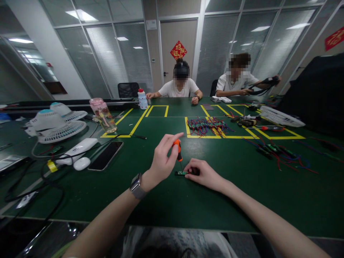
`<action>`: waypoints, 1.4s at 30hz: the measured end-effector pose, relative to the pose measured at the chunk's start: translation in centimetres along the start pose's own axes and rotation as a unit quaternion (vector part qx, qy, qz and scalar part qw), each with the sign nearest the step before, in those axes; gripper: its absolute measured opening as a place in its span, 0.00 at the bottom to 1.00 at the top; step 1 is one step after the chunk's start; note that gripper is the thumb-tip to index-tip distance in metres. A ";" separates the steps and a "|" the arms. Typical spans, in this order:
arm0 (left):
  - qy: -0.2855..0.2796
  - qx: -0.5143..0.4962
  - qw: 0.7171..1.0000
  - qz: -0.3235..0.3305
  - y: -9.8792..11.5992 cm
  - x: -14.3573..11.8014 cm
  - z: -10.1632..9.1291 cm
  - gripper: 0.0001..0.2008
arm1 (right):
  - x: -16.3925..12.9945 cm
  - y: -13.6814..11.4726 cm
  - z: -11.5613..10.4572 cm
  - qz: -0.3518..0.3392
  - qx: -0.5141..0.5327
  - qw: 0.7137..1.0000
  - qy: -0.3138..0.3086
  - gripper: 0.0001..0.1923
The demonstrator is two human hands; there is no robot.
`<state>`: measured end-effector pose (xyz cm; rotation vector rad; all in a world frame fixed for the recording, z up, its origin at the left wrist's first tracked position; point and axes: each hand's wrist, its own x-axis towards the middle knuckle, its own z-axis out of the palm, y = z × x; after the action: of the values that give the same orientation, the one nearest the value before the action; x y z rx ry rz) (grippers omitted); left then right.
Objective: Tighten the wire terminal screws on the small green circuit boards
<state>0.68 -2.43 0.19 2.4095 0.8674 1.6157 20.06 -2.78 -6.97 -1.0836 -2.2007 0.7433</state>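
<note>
Far left on the green tabletop point(161, 200): two white fan units point(57, 125), a tangle of black cable point(40, 172), a white mouse point(81, 163), a dark phone point(105, 155) face up, a pink bottle point(103, 114) behind them.

Centre: your left hand point(161, 163), watch point(137, 186) on the wrist, has its fingers closed round the orange screwdriver point(177, 148), held upright with the tip coming down onto the small green circuit board point(181, 173). The board lies flat on the tabletop, right in front of you, between both hands. Your right hand point(205, 173) presses down on the board's right end, fingers curled shut over it, pinning it.

Step looks like driving or loosening a screw on that board. Next move probably calls for keeping the tip seated and vertical, board held firm so it doesn't spin.

Right: bundle of red-blue wired boards point(208, 125) inside the yellow-taped box, loose wires point(279, 154) further right, another white fan unit point(282, 116). Two co-workers sit at the far side.
</note>
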 end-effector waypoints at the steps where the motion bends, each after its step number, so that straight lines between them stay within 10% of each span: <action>1: 0.003 -0.002 1.000 -0.001 0.0 0.0 0.0 0.14 | 0.0 0.0 0.0 0.000 0.000 1.000 0.000 0.04; 42: 0.012 0.023 0.999 0.038 -0.9 -0.2 0.0 0.11 | 0.0 0.3 0.1 -0.006 -0.001 1.000 0.002 0.03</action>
<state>0.30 -1.81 -0.32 2.4891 0.8352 1.6723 20.09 -2.65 -7.22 -1.0706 -2.2031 0.7325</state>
